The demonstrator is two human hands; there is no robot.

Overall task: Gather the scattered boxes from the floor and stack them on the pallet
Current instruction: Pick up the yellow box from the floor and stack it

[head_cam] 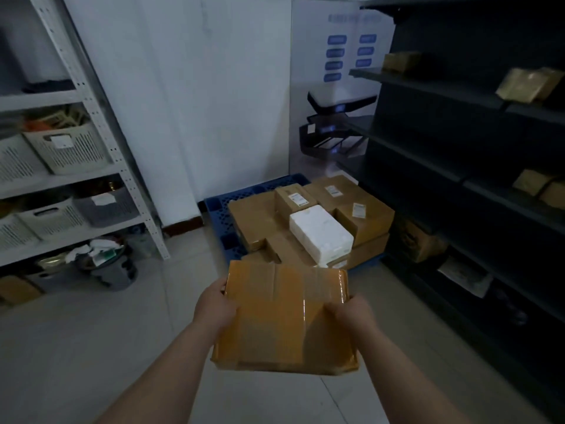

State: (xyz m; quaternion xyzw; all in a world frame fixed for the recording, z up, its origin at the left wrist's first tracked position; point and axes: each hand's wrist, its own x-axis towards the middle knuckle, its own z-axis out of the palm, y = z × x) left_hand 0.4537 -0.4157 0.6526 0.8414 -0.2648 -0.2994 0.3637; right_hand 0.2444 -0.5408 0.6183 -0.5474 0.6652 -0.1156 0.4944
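Item: flat cardboard box (284,316), brown, sealed with glossy tape, held off the floor just short of the near edge of the blue plastic pallet (218,206). Left hand (215,307) clasps the box's left edge and right hand (351,313) clasps its right edge, with the fingers of both wrapped under it. On the pallet: brown cartons (253,218), several labelled, and a white foam box (321,232) on top of them. Left of the pallet: white shelving rack (122,166) with slotted baskets (70,148). Right of the pallet: dark shelving (458,142) holding small parcels (529,84).
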